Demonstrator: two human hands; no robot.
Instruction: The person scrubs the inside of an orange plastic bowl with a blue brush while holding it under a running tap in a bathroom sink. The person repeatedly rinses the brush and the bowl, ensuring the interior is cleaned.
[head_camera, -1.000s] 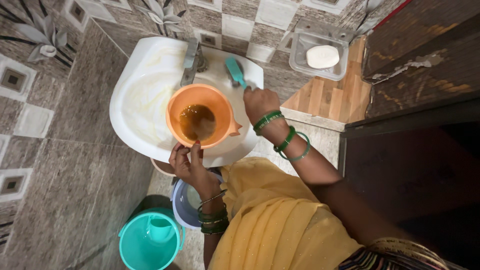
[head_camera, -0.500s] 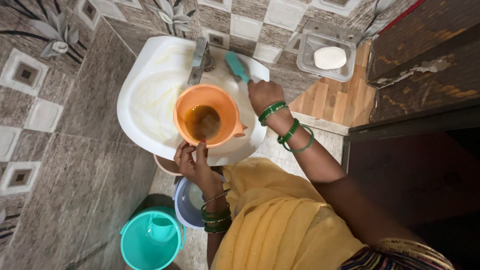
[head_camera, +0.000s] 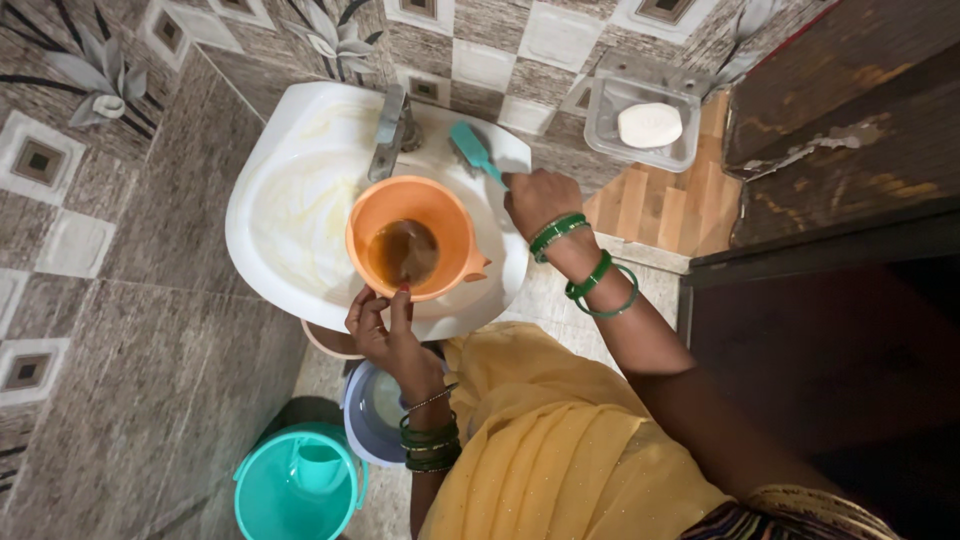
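Observation:
An orange plastic mug (head_camera: 410, 238) with brown liquid in its bottom sits over the white washbasin (head_camera: 290, 200). My left hand (head_camera: 385, 325) grips the mug's near rim, one finger hooked over the edge. My right hand (head_camera: 538, 202) is closed around the handle of a teal brush (head_camera: 472, 150) that lies on the basin's back ledge, right of the metal tap (head_camera: 390, 128). Green bangles ring both wrists.
A clear wall dish with a white soap bar (head_camera: 650, 125) hangs to the right. Below the basin stand a teal bucket (head_camera: 297, 487) with a teal mug inside and a pale lavender bucket (head_camera: 370, 410). A tiled wall is on the left, a dark wooden door (head_camera: 840, 100) on the right.
The view shifted slightly. My right hand with the brush handle moved a little to the right and down. The orange mug and my left hand stayed about where they were.

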